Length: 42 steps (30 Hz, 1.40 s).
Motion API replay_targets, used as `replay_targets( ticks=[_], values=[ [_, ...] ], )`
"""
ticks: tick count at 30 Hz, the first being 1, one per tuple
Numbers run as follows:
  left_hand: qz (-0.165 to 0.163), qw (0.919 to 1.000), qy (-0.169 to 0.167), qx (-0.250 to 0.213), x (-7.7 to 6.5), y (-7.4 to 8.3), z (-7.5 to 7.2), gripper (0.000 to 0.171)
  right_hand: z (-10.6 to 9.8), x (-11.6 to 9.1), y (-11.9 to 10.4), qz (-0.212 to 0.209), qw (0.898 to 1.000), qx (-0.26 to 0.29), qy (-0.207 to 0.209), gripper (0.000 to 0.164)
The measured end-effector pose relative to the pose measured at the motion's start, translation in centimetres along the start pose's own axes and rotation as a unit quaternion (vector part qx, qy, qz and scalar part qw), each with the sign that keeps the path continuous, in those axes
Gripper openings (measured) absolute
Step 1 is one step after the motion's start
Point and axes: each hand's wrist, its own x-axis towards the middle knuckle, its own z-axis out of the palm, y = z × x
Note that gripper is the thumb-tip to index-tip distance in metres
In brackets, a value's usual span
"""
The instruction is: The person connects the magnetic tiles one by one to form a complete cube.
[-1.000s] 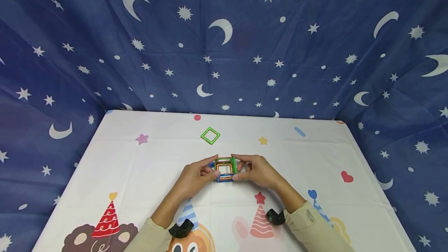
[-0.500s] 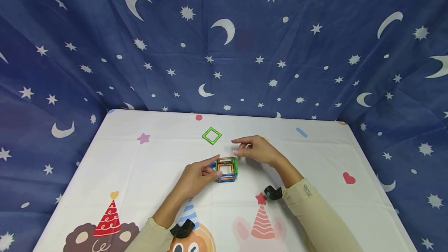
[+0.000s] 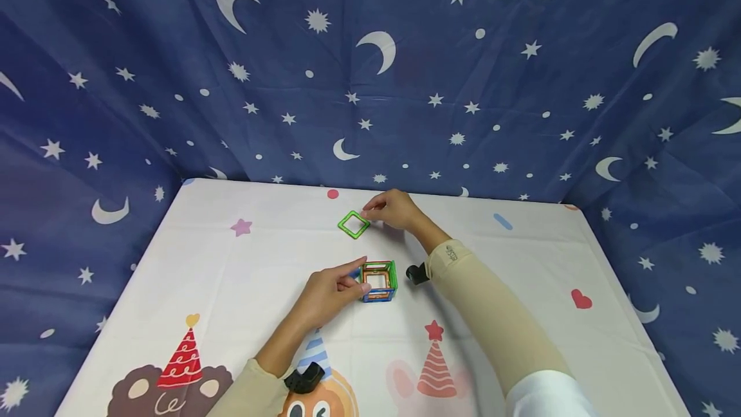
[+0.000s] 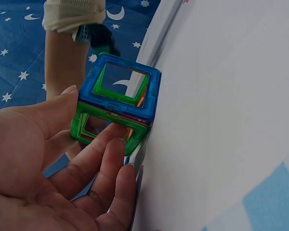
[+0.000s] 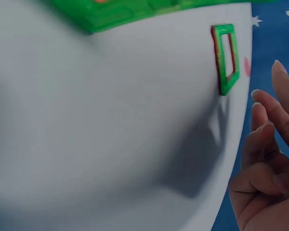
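Note:
A small open-framed cube of magnetic tiles (image 3: 394, 275) stands mid-table, with blue, green and orange-red frames. My left hand (image 3: 325, 296) holds its left side, thumb at the near corner and index finger at the far one. In the left wrist view, a blue tile frame (image 4: 118, 107) faces the camera and my left fingers (image 4: 108, 159) lie against a green side. Farther back, a loose green square magnetic tile (image 3: 347, 231) lies flat. My right hand (image 3: 396, 210) reaches over with fingertips right at its right corner; in the right wrist view its fingers (image 5: 269, 139) are loosely bent, holding nothing.
A white cloth printed with party-hat animals covers the table (image 3: 278, 262). Behind and at both sides hangs a dark blue curtain (image 3: 405, 140) with moons and stars. Black wrist cameras (image 3: 303, 378) sit on both forearms.
My right hand has let go of the cube and moved away and leftward to the loose green tile. My left hand keeps its hold on the cube, which stays in place.

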Motion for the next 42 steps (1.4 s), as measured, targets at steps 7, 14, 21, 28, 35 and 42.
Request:
replay_targets(
  ticks=[7,14,21,28,35,42],
  values=[
    [0.01,0.9999,-0.005,-0.002,0.2,0.0,0.1,0.057,0.8,1.4,0.0,0.025,0.998,-0.049,-0.008,0.021],
    [0.009,0.9999,-0.01,-0.001,0.3,0.1,0.1,0.057,1.2,1.9,0.4,0.043,0.997,-0.067,-0.001,0.022],
    [0.011,0.9998,-0.013,0.004,0.2,0.2,0.2,0.057,1.1,1.8,0.9,0.03,0.997,-0.072,-0.016,0.027],
    [0.007,0.9999,-0.008,0.007,0.2,0.1,0.0,0.057,0.3,1.1,1.7,0.017,0.999,-0.014,-0.034,0.034],
    [-0.012,0.9999,-0.008,0.003,0.0,-0.2,0.0,0.058,-1.4,-2.9,1.2,0.053,0.992,0.109,-0.041,0.037],
    [-0.018,0.9998,0.001,0.007,0.0,0.0,0.0,0.056,-2.0,-8.8,0.3,0.078,0.972,0.212,-0.061,0.033]
  ],
)
